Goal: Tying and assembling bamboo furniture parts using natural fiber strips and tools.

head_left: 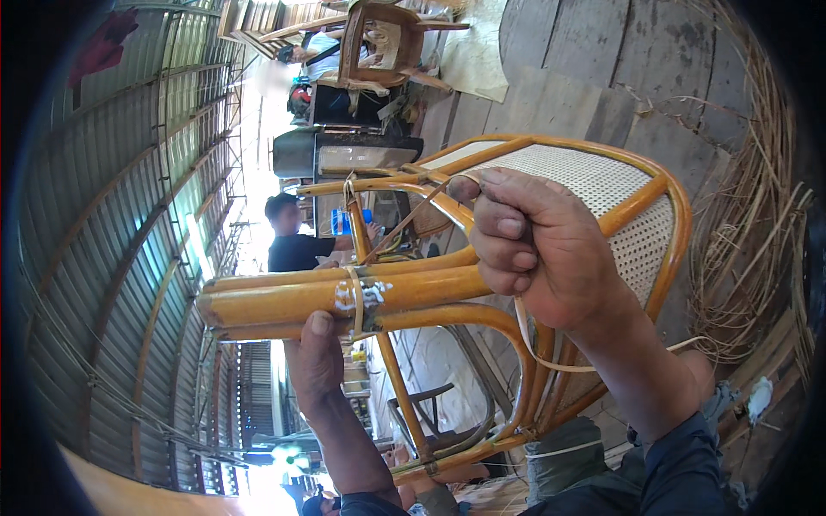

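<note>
Just under right hand (535, 249): rattan chair leg (344, 301).

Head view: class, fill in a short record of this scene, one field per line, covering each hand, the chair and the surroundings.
left hand: presses from below on the bundled poles, thumb near the binding
right hand: closed in a fist around a cane strip
chair: orange rattan frame with a pale woven panel, tipped on its side
floor: wooden planks
loose cane: piled at right
others: a person in a dark shirt beyond the chair
</note>
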`<state>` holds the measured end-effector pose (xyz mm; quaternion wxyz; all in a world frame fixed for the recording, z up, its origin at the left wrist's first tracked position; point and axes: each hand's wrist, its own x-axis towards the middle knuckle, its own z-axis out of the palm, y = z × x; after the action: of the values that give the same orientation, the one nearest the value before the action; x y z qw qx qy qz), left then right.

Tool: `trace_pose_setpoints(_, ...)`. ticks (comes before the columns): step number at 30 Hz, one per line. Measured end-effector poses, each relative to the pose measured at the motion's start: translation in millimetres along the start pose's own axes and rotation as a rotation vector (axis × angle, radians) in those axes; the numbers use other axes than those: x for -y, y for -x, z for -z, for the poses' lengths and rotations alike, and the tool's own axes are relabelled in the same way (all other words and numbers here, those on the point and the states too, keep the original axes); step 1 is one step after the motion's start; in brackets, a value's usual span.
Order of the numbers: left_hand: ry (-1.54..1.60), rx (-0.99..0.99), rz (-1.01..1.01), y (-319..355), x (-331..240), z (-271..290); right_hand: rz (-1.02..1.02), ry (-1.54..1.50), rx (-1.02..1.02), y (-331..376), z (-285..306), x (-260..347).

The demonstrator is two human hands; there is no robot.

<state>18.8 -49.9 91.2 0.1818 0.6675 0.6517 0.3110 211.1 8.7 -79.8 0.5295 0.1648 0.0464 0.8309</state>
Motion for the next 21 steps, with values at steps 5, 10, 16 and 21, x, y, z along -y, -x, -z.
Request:
trace_pose_setpoints(5, 0.039, 0.047, 0.093, -4, -5, -3, 0.014, 0.029, 0.178, -16, 0, 3)
trace_pose_setpoints(10, 0.098, 0.005, 0.014, -4, 0, -3, 0.026, 0.173, 0.315, -19, -11, 2)
trace_pose_setpoints(16, 0.188, -0.046, 0.068, -2, 0, -5, -0.061, 0.213, 0.308, -6, -33, 1)
trace_pose_setpoints(21, 0.132, -0.051, 0.043, -2, 0, -7, -0.075, 0.27, 0.247, 4, -57, -2)
